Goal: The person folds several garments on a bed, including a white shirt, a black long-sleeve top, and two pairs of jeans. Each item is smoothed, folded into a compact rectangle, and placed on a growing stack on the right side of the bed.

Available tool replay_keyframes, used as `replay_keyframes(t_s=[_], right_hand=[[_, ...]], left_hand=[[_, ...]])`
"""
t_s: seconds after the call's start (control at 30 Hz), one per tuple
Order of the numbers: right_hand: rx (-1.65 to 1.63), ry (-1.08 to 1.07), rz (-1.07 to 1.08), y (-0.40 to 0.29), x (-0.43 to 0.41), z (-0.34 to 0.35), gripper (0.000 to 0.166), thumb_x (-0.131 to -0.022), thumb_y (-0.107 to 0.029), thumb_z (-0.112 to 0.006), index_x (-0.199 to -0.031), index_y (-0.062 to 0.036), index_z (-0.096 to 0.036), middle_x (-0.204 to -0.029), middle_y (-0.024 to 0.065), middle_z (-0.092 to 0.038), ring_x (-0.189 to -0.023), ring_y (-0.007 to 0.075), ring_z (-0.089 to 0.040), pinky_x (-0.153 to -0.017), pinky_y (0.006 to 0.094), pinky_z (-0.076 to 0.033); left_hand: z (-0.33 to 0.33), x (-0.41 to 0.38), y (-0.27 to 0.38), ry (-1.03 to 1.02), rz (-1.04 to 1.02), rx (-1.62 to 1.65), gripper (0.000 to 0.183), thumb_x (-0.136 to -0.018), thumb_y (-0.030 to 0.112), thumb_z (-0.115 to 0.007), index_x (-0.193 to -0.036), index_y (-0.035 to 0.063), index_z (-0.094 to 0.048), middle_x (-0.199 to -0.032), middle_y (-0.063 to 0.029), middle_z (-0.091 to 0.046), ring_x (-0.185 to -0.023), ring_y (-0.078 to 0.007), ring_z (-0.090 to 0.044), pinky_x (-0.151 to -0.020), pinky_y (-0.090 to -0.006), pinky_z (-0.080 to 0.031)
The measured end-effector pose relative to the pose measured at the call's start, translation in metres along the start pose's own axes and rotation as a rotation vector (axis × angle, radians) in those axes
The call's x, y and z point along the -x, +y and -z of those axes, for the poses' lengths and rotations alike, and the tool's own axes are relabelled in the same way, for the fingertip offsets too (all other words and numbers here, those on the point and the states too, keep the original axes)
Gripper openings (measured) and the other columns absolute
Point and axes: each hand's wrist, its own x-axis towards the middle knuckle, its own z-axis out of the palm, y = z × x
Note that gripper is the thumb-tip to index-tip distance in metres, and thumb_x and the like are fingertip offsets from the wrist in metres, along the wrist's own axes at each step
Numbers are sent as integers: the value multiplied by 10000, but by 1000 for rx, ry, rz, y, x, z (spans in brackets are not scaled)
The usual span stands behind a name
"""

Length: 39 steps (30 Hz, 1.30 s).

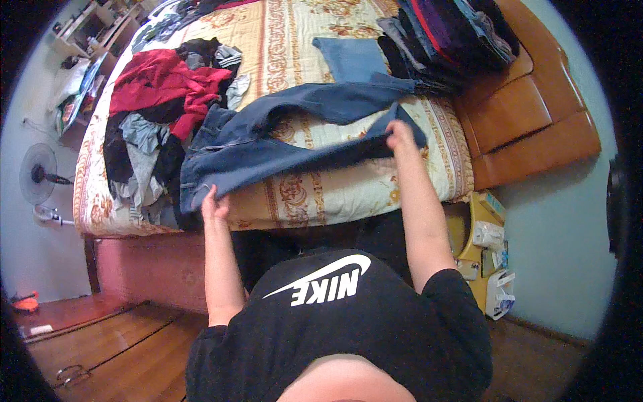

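Observation:
A pair of dark blue jeans lies across the bed in front of me, waist end to the left and legs stretching right. My left hand grips the near edge of the jeans by the waist end. With my right hand I hold the near leg close to its hem, and that leg is pulled taut between both hands. The far leg curves away above it on the bedspread. Part of the hem is folded over beside my right fingers.
Left of the jeans is a loose heap of clothes with a red garment on top. A stack of folded clothes and a light blue denim piece lie at the far right, near the brown headboard. A fan stands left.

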Motion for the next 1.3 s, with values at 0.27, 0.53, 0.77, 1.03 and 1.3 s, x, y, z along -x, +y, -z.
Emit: replay_keyframes(t_s=[0.27, 0.53, 0.77, 1.03, 1.3], right_hand=[[-247, -127, 619, -52, 88, 27, 496, -577, 102, -443, -1058, 8, -523, -962, 94, -576, -890, 230, -540, -793, 323, -429], [-175, -52, -111, 53, 15, 144, 492, -752, -204, -659, -1166, -22, -467, -1140, 135, -530, -1033, 308, -504, -905, 461, -392], [-174, 48, 173, -1, -43, 155, 361, -757, -92, -625, -1080, 5, -497, -1051, 142, -554, -907, 295, -544, -795, 453, -441], [-234, 418, 409, -2, -2, 229, 361, -824, 5, -511, -1172, -36, -429, -1127, 103, -498, -972, 247, -509, -809, 397, -427], [56, 279, 286, -7, -11, 279, 303, -786, 30, -532, -1062, -70, -457, -1001, 60, -514, -772, 169, -497, -605, 312, -372]], left_hand=[[-19, 31, -15, -329, -72, 71, 299, -849, 89, -535, -1134, 16, -481, -1133, -110, -527, -1048, -256, -494, -945, -393, -382], [80, 0, -53, 7, 193, -223, 244, -828, 164, -582, -1035, 44, -537, -1051, -82, -568, -987, -272, -519, -897, -417, -401], [70, -9, -48, -49, 182, -209, 342, -813, 210, -616, -1093, 39, -517, -1073, -68, -567, -1015, -268, -515, -919, -408, -406], [71, 3, -80, 83, 136, -280, 334, -795, 209, -645, -1066, 49, -532, -1049, -60, -580, -983, -223, -534, -851, -344, -434], [81, 8, -72, 113, 185, -342, 323, -826, 211, -605, -1083, 37, -518, -1074, -77, -565, -982, -222, -543, -829, -343, -457]])
